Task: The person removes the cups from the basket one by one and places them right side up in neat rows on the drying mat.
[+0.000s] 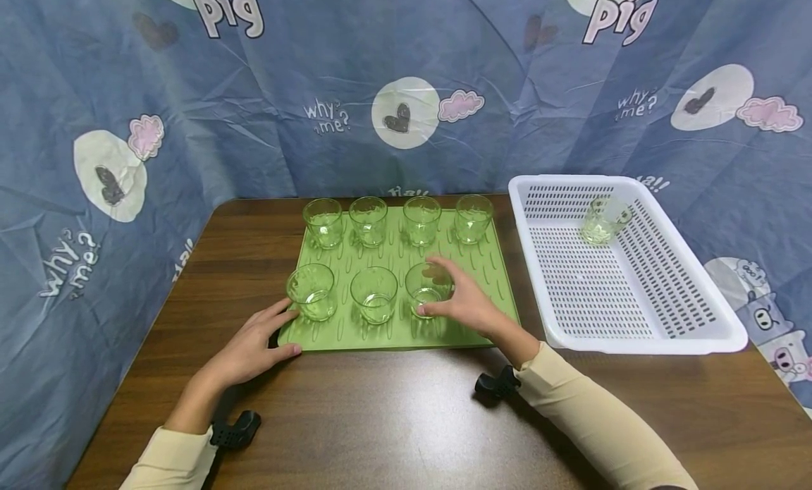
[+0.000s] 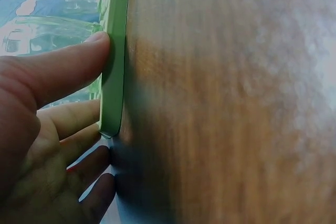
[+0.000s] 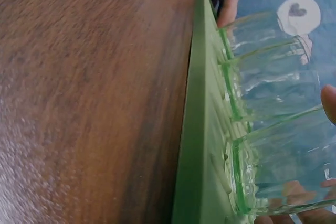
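Observation:
A green ridged drying mat [image 1: 339, 335] bears two rows of clear, green-tinted glass tumblers, all upright. At the front right my right hand [image 1: 466, 303] grips a tumbler [image 1: 415, 282], thumb on its near side and fingers behind. The right wrist view has this tumbler [image 3: 283, 156] standing with its base at the mat, some fingers showing through the glass. My left hand [image 1: 254, 345] lies at the mat's front left corner beside another tumbler [image 1: 311, 292]. In the left wrist view its thumb [image 2: 79, 64] rests along the mat's edge, and the fingers extend past the corner.
A white perforated plastic basket [image 1: 539, 285] stands right of the mat, with one tumbler [image 1: 599, 225] in its far right part. Brown wooden tabletop [image 1: 393, 412] extends in front. A blue printed cloth [image 1: 266, 109] hangs behind the table and at its sides.

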Demonstrator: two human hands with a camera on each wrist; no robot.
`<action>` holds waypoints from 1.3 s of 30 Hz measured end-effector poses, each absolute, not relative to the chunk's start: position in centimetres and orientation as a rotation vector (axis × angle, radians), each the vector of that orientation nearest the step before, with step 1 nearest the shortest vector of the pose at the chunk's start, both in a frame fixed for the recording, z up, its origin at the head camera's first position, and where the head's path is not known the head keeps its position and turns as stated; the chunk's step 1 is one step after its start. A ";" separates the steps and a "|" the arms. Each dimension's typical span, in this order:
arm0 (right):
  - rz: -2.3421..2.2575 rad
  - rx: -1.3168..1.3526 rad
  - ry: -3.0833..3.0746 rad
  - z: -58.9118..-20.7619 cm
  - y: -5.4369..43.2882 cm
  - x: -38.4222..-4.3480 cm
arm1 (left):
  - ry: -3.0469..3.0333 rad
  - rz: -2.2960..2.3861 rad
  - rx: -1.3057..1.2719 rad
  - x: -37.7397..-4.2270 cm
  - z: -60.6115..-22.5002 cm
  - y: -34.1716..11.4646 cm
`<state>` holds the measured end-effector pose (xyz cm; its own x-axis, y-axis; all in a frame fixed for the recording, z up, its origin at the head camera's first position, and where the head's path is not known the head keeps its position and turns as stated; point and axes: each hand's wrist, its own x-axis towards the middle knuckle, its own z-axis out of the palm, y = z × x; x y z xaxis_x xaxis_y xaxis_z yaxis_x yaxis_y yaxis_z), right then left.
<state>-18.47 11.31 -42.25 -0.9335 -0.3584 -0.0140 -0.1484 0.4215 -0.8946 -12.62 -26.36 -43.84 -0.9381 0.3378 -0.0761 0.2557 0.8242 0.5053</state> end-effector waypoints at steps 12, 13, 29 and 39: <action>-1.587 -0.473 2.359 -42.8 11.4 -18.5 | 2.838 0.757 0.464 -12.8 -43.8 -26.5; -1.590 -0.471 2.353 -42.9 11.3 -18.5 | 2.835 0.759 0.461 -12.8 -43.8 -26.5; -1.510 -0.421 2.440 -42.6 11.0 -17.8 | 2.836 0.783 0.451 -12.6 -44.0 -26.4; -1.220 -0.591 2.869 -40.5 11.3 -15.8 | 2.838 0.788 0.455 -12.5 -44.0 -26.5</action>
